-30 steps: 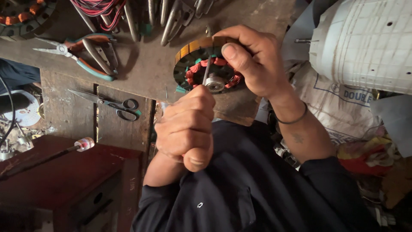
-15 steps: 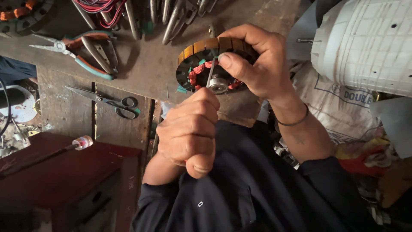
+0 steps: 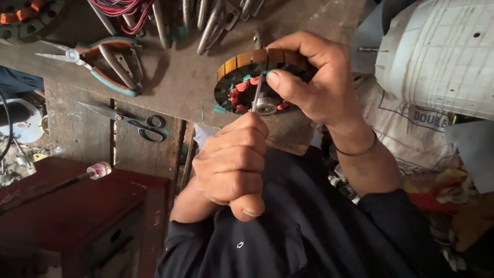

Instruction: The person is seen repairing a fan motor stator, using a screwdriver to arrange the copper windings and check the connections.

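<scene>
My right hand point(image 3: 321, 90) grips a round motor stator point(image 3: 242, 85) with an orange-brown rim, red windings and green insulation, held over the wooden bench point(image 3: 180, 82). Its thumb presses beside a thin metal rod tool point(image 3: 256, 93). My left hand point(image 3: 231, 164) is closed in a fist around the lower end of that tool, just below the stator. The tool's tip sits among the windings near the shiny centre hub point(image 3: 266, 104). A dark band circles my right wrist.
Pliers point(image 3: 98, 64) and black scissors point(image 3: 131, 121) lie on the bench at left, with more tools along the top edge. A red wooden box point(image 3: 77, 211) with a clear-handled screwdriver point(image 3: 98, 170) stands lower left. A white ribbed housing point(image 3: 437, 56) fills the upper right, above a sack point(image 3: 406, 134).
My right hand has shifted and tilted the stator slightly, and my left fist with the tool has stayed pressed against it. Nothing was let go.
</scene>
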